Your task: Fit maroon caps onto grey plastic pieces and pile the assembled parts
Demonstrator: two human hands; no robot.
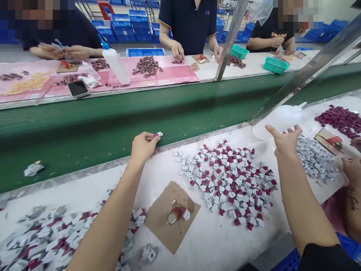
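Observation:
My left hand (144,146) reaches over the table's far edge, its fingers pinched on a small white-and-maroon plastic piece (159,134). My right hand (286,142) is at a translucent white squeeze bottle (278,118) with a nozzle, which lies tilted on its side. That hand's thumb and fingers are spread apart at the bottle's near side; whether they touch it I cannot tell. Between my arms, a brown cardboard square (172,241) carries a red-and-metal item (175,215) with a white piece beside it.
A pile of white-and-maroon pieces (234,180) lies between my arms, another (56,237) at left. Grey pieces (318,160) and maroon pieces (340,120) lie at right, near a co-worker's arm (352,195). A green belt (93,131) runs beyond; slanted metal posts (229,41) rise there. Co-workers sit opposite.

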